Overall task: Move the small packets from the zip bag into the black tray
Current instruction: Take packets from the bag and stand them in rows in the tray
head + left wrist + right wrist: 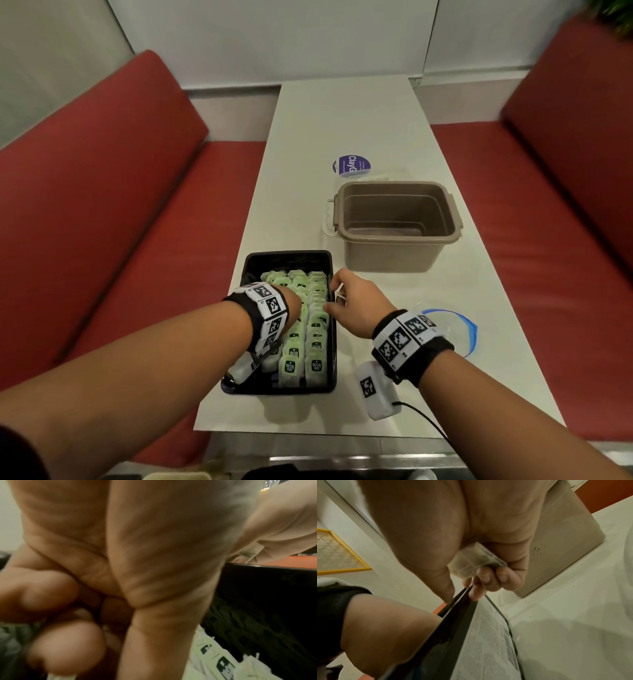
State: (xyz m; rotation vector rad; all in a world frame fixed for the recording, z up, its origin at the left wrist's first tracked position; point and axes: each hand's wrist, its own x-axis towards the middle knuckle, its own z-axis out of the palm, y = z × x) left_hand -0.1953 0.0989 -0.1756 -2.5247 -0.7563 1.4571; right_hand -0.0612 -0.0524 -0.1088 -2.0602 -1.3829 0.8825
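black plastic tray [327, 346]: lower centre, on white table [342, 130]
green-labelled packets [317, 342]: rows inside tray
beige plastic tub [394, 246]: upper right of tray
clear zip bag [455, 330]: right of tray

The left hand [294, 301] hides its fingertips among the packets [317, 342]; its grip is unclear. The zip bag [455, 329], at four o'clock, lies mostly behind the right wrist.

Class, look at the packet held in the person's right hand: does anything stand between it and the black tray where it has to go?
Nothing visible does. The right hand holds the packet right at the black tray's right rim. The left hand lies among the packets already in the tray, beside it rather than across its path.
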